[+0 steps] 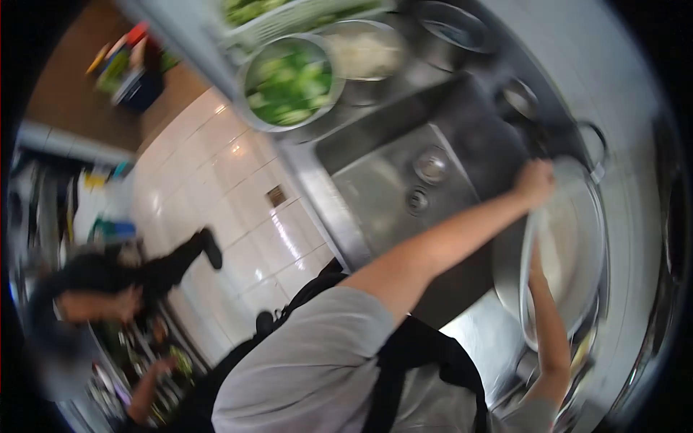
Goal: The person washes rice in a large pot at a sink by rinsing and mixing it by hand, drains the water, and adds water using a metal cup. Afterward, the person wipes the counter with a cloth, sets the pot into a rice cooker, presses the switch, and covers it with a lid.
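While the left hand (535,184) is gripping a large pale pot (511,270) by its rim at the sink (375,195), the right hand (536,265) is sitting lower against it, blur leaving me unable to tell its grip.

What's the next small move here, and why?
Probably steady the large pot with the left hand before shifting the right hand: the left hand is at its rim, while the right arm crosses its opening. Blur hides the exact grip.
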A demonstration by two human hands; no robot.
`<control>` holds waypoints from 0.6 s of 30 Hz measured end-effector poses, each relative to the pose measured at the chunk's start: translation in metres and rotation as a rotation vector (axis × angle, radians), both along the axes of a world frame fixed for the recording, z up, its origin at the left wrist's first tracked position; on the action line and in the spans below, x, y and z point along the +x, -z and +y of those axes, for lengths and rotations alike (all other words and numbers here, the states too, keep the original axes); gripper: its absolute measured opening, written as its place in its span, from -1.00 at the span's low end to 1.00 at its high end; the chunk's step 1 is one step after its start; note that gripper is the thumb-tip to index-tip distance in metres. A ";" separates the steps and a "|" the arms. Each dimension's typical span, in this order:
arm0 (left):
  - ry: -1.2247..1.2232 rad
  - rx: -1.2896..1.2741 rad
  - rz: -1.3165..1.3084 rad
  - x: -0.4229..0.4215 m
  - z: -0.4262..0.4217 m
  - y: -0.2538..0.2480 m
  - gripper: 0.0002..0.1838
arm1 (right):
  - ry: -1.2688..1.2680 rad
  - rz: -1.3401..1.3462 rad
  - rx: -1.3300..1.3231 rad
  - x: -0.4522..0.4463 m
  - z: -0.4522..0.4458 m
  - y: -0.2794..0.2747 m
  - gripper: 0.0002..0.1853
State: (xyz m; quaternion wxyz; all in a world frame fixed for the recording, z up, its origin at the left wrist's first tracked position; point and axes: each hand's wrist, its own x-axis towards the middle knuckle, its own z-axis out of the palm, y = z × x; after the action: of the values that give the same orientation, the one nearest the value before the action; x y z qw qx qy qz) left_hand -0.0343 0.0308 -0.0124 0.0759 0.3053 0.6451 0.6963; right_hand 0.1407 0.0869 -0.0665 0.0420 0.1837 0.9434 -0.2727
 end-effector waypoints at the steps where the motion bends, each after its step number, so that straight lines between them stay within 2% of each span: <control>1: 0.015 0.035 0.030 -0.001 0.002 0.003 -0.87 | -0.032 -0.061 0.002 0.019 0.001 -0.012 -0.49; 2: 0.031 0.004 0.008 -0.005 0.001 0.002 -0.83 | -0.086 -0.151 0.040 0.033 -0.002 -0.021 -0.49; 4: 0.048 -0.001 0.004 -0.004 -0.004 -0.001 -0.72 | -0.388 -0.492 0.415 0.060 -0.004 -0.034 -0.51; 5: 0.053 0.001 0.006 -0.008 -0.005 -0.001 -0.71 | -0.482 -0.510 0.597 0.071 -0.003 -0.036 -0.51; 6: 0.044 -0.006 0.010 -0.009 -0.003 0.003 -0.70 | -0.452 -0.515 0.596 0.068 -0.004 -0.044 -0.51; 8: 0.030 0.041 0.038 -0.004 0.007 0.015 -0.69 | -0.259 -0.988 0.383 0.046 -0.006 -0.060 -0.46; 9: -0.017 0.080 0.065 -0.005 0.003 0.004 -0.67 | -0.310 -1.056 0.441 0.047 0.007 -0.059 -0.42; 10: 0.069 -0.049 -0.011 -0.005 -0.006 -0.003 -0.67 | -0.215 -0.905 0.532 0.056 0.021 -0.038 -0.41; 11: 0.048 -0.003 -0.043 -0.004 0.001 0.004 -0.68 | -0.136 -0.742 0.612 0.070 0.041 -0.004 -0.41; 12: 0.027 0.013 0.049 -0.003 0.004 0.008 -0.72 | -0.105 -0.662 0.634 0.072 0.056 0.020 -0.41; 13: 0.044 0.027 -0.004 -0.003 0.002 0.007 -0.77 | -0.086 -0.638 0.651 0.064 0.070 0.035 -0.42; 14: -0.045 0.096 0.037 -0.001 0.009 0.014 -0.76 | -0.059 -0.596 0.672 0.054 0.084 0.050 -0.42; 15: 0.050 -0.008 0.021 -0.005 -0.003 0.003 -0.72 | -0.037 -0.563 0.696 0.043 0.094 0.064 -0.42; 16: -0.057 0.126 0.007 -0.002 -0.002 0.004 -0.69 | -0.024 -0.542 0.705 0.029 0.106 0.078 -0.42; 18: 0.007 0.058 0.006 -0.004 0.000 0.008 -0.67 | 0.002 -0.504 0.735 0.011 0.128 0.093 -0.42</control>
State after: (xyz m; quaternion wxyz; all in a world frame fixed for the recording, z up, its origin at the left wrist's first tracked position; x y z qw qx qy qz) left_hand -0.0384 0.0309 -0.0207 0.0675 0.3118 0.6236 0.7136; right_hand 0.1517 0.2146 -0.1597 0.2024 0.2482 0.9378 0.1341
